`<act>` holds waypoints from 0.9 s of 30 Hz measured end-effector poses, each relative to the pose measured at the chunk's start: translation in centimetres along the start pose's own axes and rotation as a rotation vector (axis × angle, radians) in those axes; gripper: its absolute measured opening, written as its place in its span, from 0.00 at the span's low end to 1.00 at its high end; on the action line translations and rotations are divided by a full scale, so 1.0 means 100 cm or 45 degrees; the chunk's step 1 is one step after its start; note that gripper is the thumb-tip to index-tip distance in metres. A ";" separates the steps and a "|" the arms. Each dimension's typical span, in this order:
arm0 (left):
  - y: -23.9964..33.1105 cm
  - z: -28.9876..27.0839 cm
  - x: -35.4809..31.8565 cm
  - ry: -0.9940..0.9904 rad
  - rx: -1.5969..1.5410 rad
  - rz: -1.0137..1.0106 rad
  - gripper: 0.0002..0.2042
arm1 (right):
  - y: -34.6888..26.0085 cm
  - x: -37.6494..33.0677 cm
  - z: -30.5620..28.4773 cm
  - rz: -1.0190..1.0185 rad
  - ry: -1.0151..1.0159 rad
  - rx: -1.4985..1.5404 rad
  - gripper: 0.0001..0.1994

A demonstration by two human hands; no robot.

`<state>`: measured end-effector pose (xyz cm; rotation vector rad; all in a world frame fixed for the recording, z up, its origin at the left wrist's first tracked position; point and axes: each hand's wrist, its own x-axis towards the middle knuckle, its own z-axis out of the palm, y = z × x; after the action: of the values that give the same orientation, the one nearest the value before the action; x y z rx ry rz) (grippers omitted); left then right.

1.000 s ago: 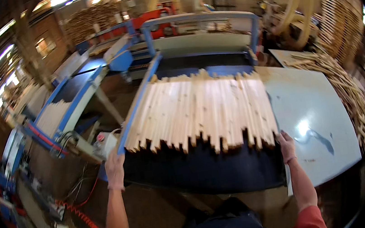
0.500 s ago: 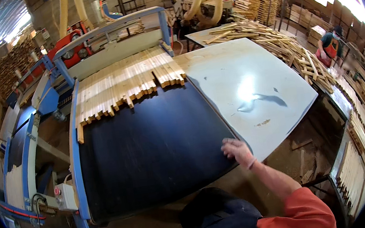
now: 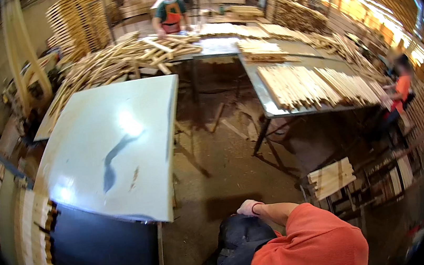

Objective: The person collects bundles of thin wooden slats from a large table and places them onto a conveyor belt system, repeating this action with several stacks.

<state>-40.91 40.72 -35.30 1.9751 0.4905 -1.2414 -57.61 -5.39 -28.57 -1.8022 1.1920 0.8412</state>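
My right hand [image 3: 249, 207] is low in front of my body, next to my dark apron [image 3: 245, 234]. Its fingers are hard to make out, and I see no object in it. A band circles the wrist below an orange sleeve. My left hand is out of view. To my left a dark conveyor belt [image 3: 105, 251] carries a row of pale wooden strips [image 3: 34, 244] at its far left side. Beyond the belt stands a table with a shiny pale top [image 3: 111, 129].
Loose sticks [image 3: 118, 62] heap behind the pale table, near a co-worker [image 3: 171, 15]. A metal table [image 3: 271, 108] to the right bears rows of strips [image 3: 312, 85]. Another person [image 3: 401, 89] is at far right, beyond a small stack of boards [image 3: 332, 178]. Wood scraps [image 3: 234, 128] litter the floor.
My view has swung to the right, so the belt now lies at the lower left. My right hand has left the belt's edge and come in by my apron.
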 end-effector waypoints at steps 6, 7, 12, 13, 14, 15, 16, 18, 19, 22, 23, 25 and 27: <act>0.105 0.095 0.016 -0.104 0.234 0.100 0.25 | 0.144 0.040 -0.007 -0.525 0.116 -0.746 0.17; 0.120 0.116 0.016 -0.123 0.275 0.107 0.25 | 0.161 0.045 -0.014 -0.367 0.047 -0.483 0.17; 0.179 0.217 0.020 -0.205 0.488 0.131 0.27 | 0.244 0.065 -0.052 -0.380 0.195 -0.305 0.19; 0.189 0.232 0.023 -0.213 0.529 0.144 0.27 | 0.257 0.068 -0.061 -0.287 0.236 -0.115 0.20; 0.198 0.251 0.027 -0.223 0.554 0.138 0.27 | 0.269 0.072 -0.074 -0.188 0.247 -0.005 0.20; 0.209 0.266 0.032 -0.225 0.589 0.149 0.28 | 0.279 0.076 -0.087 -0.092 0.258 0.105 0.21; 0.217 0.278 0.038 -0.225 0.615 0.164 0.28 | 0.289 0.076 -0.099 0.003 0.261 0.163 0.21; 0.235 0.298 0.052 -0.207 0.648 0.183 0.29 | 0.307 0.075 -0.118 0.043 0.401 0.343 0.22; 0.246 0.306 0.062 -0.188 0.651 0.199 0.29 | 0.316 0.075 -0.126 0.012 0.449 0.362 0.22; 0.281 0.324 0.096 -0.099 0.657 0.319 0.30 | 0.333 0.082 -0.134 -0.026 0.445 0.234 0.16; 0.296 0.329 0.108 -0.048 0.660 0.407 0.31 | 0.337 0.088 -0.131 0.084 0.416 0.466 0.14; 0.322 0.345 0.128 0.072 0.290 0.238 0.31 | 0.342 0.102 -0.118 -0.013 0.512 0.189 0.09; 0.347 0.354 0.139 0.205 0.267 0.052 0.30 | 0.346 0.111 -0.098 0.065 0.427 0.445 0.20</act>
<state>-33.25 -9.49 -43.43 2.2630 0.4098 -1.1523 -85.37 -26.73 -42.42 -1.6645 1.4986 0.3328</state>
